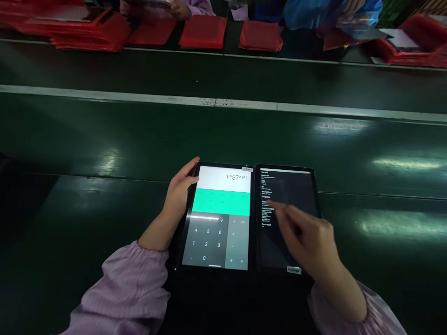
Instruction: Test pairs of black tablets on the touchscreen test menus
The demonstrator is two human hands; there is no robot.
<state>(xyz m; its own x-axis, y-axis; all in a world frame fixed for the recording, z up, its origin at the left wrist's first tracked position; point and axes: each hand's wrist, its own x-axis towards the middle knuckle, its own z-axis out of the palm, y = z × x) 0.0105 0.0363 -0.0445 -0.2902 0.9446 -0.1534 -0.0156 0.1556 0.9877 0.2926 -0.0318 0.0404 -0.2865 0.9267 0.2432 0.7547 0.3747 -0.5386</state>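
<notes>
Pink sleeves, the left one (129, 288) toward 7 o'clock and the right one (356, 307) toward 4, lie nearest us, with the middle of the view as the dial's hub. We see two tablets side by side on the dark work surface: the left tablet (220, 218) at 6 o'clock, the right tablet (282, 246) at 4.

Our left hand (177, 195), at 8 o'clock, pinches the left tablet's edge near its upper corner, thumb in front; the fingers beneath are hidden. Our right hand (309, 232), at 4, has its index finger stretched out over the right tablet's text and the others curled in, gripping nothing that we see; whether the fingertip touches the glass, we cannot tell.

As for progress, both screens are lit. The left one shows a calculator with a string containing 87 entered, and the right one an information page whose lower headings read "PHASE CHECK" and "Test result". We judge the opening of both pages done and the look through the list partway, the fingertip being about mid-list. The value under "Test result" is too small for us to read, so we cannot say what remains.

Beyond, red packets (202, 31) lie at 12 o'clock, and a co-worker's blue sleeve (307, 16) shows at 1.
</notes>
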